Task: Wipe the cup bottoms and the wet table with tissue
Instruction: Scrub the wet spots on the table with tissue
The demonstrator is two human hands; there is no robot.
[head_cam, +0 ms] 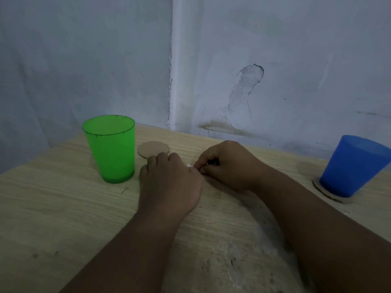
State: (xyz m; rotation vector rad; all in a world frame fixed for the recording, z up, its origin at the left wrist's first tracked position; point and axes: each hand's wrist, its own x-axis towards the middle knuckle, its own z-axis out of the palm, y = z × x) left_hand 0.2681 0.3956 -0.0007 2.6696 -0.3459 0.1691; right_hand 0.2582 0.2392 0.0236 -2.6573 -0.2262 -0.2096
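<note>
Green cup (110, 149) stands upright just left of the left hand (169, 182), whose fingers (152, 163) curl down onto the tabletop (53, 208); their hold is hidden. White tissue (188, 165) peeks between both hands, pinched by the right hand's (228, 166) curled fingers (203, 170). Blue cup (355, 166) sits well right of them. Likely readying the tissue; next, tip a cup and wipe underneath.

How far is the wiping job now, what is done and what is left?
Done: nothing shows for certain; the green cup stands beside a bare coaster, perhaps already lifted. In hand: the right hand pinches a bit of tissue next to the left hand on the table. Left: the blue cup sits on its own coaster, apparently untouched.
</note>
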